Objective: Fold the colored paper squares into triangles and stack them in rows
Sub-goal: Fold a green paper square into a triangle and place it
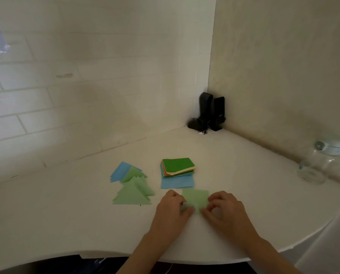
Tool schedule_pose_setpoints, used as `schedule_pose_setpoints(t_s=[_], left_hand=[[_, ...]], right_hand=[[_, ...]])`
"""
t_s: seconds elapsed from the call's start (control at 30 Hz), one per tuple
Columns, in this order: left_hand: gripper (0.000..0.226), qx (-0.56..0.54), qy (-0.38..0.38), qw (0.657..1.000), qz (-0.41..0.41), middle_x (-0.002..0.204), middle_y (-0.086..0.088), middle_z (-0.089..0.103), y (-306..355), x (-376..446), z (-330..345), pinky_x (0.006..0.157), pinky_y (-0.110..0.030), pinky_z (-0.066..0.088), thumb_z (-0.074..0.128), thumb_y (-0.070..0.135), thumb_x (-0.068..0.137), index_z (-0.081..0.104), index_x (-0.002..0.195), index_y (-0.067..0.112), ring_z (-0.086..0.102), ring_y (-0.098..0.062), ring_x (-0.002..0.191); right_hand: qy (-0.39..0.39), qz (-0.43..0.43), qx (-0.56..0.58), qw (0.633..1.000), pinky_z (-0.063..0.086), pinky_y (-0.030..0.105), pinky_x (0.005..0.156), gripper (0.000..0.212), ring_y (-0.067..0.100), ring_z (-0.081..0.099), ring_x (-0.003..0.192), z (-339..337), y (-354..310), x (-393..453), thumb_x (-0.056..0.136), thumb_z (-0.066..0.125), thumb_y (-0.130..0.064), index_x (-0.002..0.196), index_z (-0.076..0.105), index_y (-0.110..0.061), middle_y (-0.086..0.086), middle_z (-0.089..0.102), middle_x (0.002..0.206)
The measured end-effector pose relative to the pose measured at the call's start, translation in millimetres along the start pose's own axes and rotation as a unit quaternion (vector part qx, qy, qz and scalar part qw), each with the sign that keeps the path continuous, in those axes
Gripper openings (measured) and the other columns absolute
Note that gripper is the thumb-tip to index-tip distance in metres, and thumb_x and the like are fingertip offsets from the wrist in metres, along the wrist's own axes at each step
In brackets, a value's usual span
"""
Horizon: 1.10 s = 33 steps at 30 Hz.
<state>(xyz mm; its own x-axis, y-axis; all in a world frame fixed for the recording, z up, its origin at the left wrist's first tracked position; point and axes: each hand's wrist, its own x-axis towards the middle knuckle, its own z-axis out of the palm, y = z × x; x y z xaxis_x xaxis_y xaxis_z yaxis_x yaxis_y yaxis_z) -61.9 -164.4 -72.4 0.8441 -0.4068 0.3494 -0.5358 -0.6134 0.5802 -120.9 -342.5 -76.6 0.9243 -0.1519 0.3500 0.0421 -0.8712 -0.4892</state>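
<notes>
**What the view hides**

The near corners of the light green paper square [196,199] lie under the left hand [172,209] and the right hand [225,211], so how the fingertips meet the sheet cannot be told. Both forearms run off the frame at 6 o'clock. In the paper stack [177,168], only thin edges of the lower sheets show beneath the dark green top one. The green triangles [132,195] overlap each other and cover part of the blue triangles [120,171]; their count is unclear. At 3 o'clock a clear glass object [315,169] is blurred. The surface [66,214] is cut off at 9 o'clock.
</notes>
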Motion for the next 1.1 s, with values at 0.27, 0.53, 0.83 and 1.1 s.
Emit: schedule_pose_setpoints(t_s=[0.27,0.53,0.83,1.1], left_hand=[[0.034,0.037,-0.011,0.999,-0.038,0.092,0.006,0.039,3,5,11,0.067,-0.015,0.03,0.063,0.048,0.08,0.057,0.093,0.017,0.042,-0.01,0.082],[0.026,-0.04,-0.015,0.998,-0.045,0.084,0.007,0.048,-6,7,2,0.063,-0.011,0.034,0.074,0.029,0.074,0.051,0.083,0.022,0.043,-0.003,0.069],[0.021,-0.119,-0.038,0.991,-0.056,0.077,0.005,0.054,-13,5,-10,0.063,-0.01,0.039,0.072,0.008,0.074,0.058,0.077,0.023,0.048,0.002,0.064],[0.023,-0.032,-0.026,0.997,0.058,0.083,0.004,0.052,-13,-1,-4,0.07,-0.014,0.037,0.049,0.005,0.083,0.067,0.082,0.02,0.048,-0.008,0.076]], right_hand=[[-0.006,0.052,-0.027,0.998,0.03,0.028,0.077,0.028,0.005,0.046,0.097,3,-10,1,0.073,0.063,-0.061,0.068,0.055,-0.034,-0.018,0.048,0.098],[-0.092,0.129,0.041,0.986,0.029,0.029,0.083,0.039,0.008,0.047,0.102,-5,-10,16,0.064,0.074,-0.052,0.09,0.047,-0.045,-0.016,0.049,0.102],[-0.178,0.12,0.076,0.974,0.043,0.036,0.093,0.045,0.005,0.049,0.093,-20,-4,23,0.068,0.076,-0.032,0.088,0.044,-0.056,-0.016,0.05,0.101],[-0.195,0.126,0.122,0.965,0.042,0.013,0.072,0.033,0.004,0.054,0.074,-24,-7,22,0.077,0.063,-0.019,0.101,0.067,-0.041,-0.008,0.061,0.087]])
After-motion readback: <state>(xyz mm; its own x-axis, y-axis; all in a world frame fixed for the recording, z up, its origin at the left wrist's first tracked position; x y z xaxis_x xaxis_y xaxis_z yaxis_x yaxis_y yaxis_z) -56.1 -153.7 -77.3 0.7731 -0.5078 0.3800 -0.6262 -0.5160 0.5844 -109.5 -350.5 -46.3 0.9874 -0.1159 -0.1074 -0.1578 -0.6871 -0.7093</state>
